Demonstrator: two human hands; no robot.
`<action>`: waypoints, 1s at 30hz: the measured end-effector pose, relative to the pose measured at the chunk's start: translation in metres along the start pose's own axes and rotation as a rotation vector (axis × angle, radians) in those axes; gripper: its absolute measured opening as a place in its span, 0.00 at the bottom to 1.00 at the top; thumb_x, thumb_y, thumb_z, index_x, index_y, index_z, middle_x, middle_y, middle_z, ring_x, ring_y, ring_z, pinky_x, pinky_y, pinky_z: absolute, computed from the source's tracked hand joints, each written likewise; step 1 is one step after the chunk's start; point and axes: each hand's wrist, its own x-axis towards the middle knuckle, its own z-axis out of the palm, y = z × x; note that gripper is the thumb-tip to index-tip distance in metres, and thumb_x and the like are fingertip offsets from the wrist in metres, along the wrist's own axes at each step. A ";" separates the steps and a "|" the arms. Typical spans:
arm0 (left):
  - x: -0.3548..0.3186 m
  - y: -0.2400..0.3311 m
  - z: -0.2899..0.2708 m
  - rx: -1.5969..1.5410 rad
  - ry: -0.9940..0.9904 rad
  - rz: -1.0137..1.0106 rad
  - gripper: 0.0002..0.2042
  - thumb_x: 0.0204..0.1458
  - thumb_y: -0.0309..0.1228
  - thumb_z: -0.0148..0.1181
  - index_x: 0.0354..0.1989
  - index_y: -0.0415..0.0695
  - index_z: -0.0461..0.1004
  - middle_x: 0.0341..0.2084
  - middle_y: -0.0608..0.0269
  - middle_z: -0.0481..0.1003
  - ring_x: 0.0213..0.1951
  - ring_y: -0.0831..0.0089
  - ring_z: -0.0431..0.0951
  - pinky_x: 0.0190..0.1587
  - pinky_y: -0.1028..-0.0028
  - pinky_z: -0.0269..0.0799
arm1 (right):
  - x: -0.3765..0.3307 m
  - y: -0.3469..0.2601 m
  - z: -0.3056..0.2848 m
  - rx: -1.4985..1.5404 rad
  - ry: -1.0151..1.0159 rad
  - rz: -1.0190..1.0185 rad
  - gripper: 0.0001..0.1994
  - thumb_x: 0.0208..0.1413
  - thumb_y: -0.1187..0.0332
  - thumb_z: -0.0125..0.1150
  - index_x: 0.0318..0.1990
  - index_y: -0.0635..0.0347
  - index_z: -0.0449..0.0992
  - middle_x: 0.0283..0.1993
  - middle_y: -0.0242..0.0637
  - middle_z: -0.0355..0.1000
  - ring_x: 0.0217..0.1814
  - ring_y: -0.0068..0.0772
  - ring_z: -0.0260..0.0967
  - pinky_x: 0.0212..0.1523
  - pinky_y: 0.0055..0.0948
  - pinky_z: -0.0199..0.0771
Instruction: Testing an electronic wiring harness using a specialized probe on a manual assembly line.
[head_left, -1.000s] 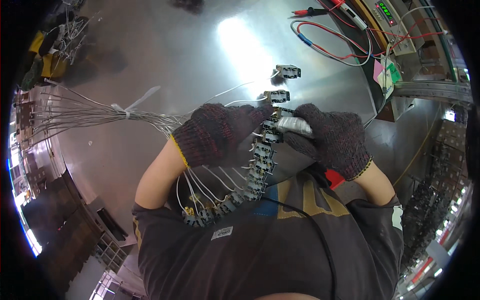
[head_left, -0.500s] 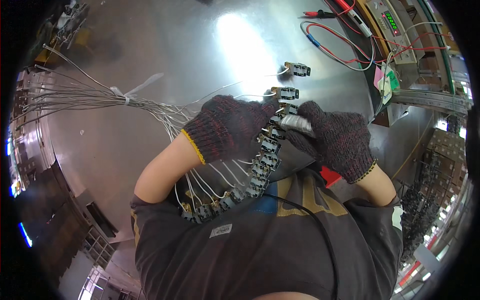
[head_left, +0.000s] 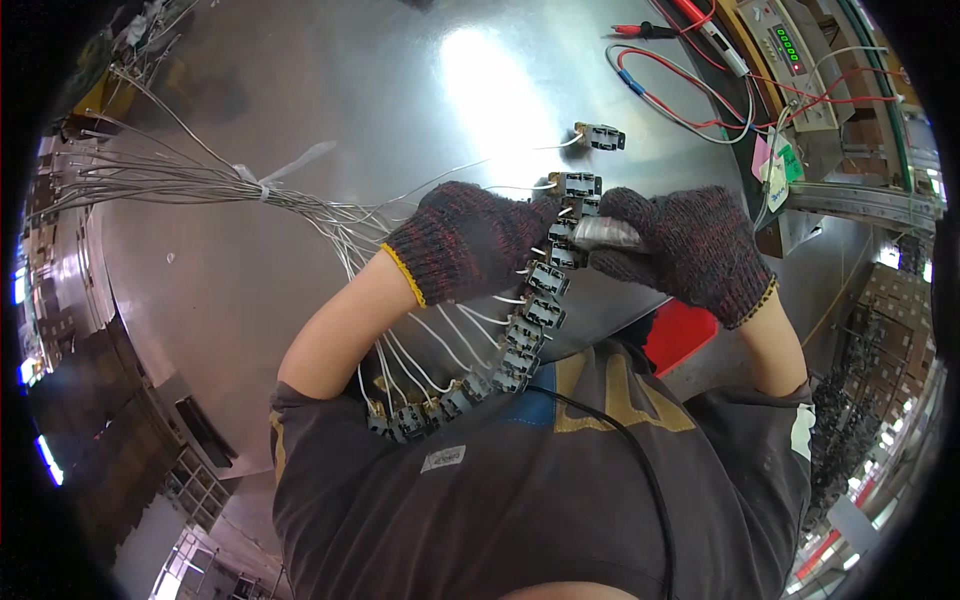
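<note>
A curved row of small grey-black electrical components (head_left: 547, 278), each on a white wire, runs along the table edge in front of my body. My left hand (head_left: 475, 240), in a dark knitted glove with a yellow cuff edge, closes its fingertips on the upper part of this row. My gloved right hand (head_left: 700, 250) grips a short silvery-white cylindrical thing (head_left: 608, 234) between thumb and fingers. Its left end meets the components beside my left fingertips; its kind is unclear. The white wires gather into a tied bundle (head_left: 300, 203) on the left. One component (head_left: 602, 137) lies apart, farther away.
A shiny metal table (head_left: 380, 90) spreads under the work. At the far right stand a meter with a green display (head_left: 788, 45) and red and white test leads (head_left: 640, 85). A red object (head_left: 682, 338) shows below my right hand. A black cable (head_left: 640, 450) crosses my shirt.
My right hand has shifted slightly right, with the silvery-white thing turned to lie more level. My left hand and the row have moved slightly right in view. More of the red object shows.
</note>
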 end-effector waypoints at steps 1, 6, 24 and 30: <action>0.001 0.000 -0.001 -0.024 -0.009 -0.007 0.34 0.49 0.40 0.67 0.65 0.43 0.64 0.29 0.54 0.80 0.31 0.54 0.82 0.33 0.58 0.78 | 0.000 0.002 -0.001 -0.018 0.008 -0.018 0.20 0.55 0.45 0.67 0.47 0.46 0.77 0.22 0.36 0.74 0.24 0.42 0.76 0.27 0.40 0.73; 0.016 -0.004 -0.010 0.010 -0.039 -0.076 0.32 0.49 0.39 0.65 0.64 0.43 0.64 0.31 0.53 0.80 0.32 0.52 0.82 0.35 0.57 0.79 | 0.008 0.015 -0.001 -0.036 0.019 -0.018 0.21 0.54 0.46 0.69 0.49 0.45 0.77 0.22 0.36 0.74 0.25 0.42 0.77 0.28 0.40 0.74; 0.021 -0.022 -0.003 0.022 0.083 -0.094 0.25 0.50 0.47 0.64 0.52 0.42 0.77 0.36 0.51 0.81 0.36 0.53 0.82 0.41 0.57 0.78 | 0.005 0.019 0.006 0.034 0.129 0.087 0.23 0.47 0.46 0.74 0.46 0.46 0.80 0.21 0.39 0.74 0.23 0.41 0.76 0.28 0.38 0.74; 0.020 -0.019 -0.003 -0.003 0.043 -0.138 0.28 0.50 0.48 0.64 0.56 0.44 0.75 0.37 0.51 0.81 0.36 0.54 0.83 0.41 0.57 0.78 | 0.003 0.023 0.007 0.030 0.127 0.020 0.24 0.47 0.45 0.74 0.49 0.46 0.82 0.23 0.38 0.75 0.24 0.40 0.77 0.29 0.39 0.75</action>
